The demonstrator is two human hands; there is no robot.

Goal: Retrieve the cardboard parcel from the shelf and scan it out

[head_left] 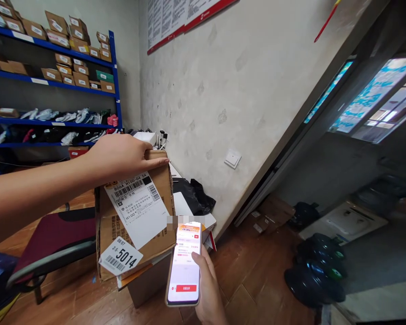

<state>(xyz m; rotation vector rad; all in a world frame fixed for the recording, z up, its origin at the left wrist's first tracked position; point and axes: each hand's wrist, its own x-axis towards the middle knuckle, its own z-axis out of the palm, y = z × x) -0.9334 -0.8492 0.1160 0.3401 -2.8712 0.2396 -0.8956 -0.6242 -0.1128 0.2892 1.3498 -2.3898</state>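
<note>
My left hand (128,153) is closed over the top edge of a brown cardboard box (111,223), its thumb lying along the edge. A white shipping label (142,212) covers much of the side facing me. Below it, a smaller sticker (121,256) with a barcode reads 5014. To the right of the box, my right hand (208,275) grips a smartphone (183,266), with the thumb over the lit screen. A red button shows near the bottom of that screen. The fingers behind the phone are mostly hidden.
Blue shelves (116,67) with small boxes and bagged parcels stand at the back left. A dark red chair (54,234) is at the lower left. Behind the box, a black plastic bag (201,198) lies by the wall. Large water bottles (316,271) sit beyond the doorway on the right.
</note>
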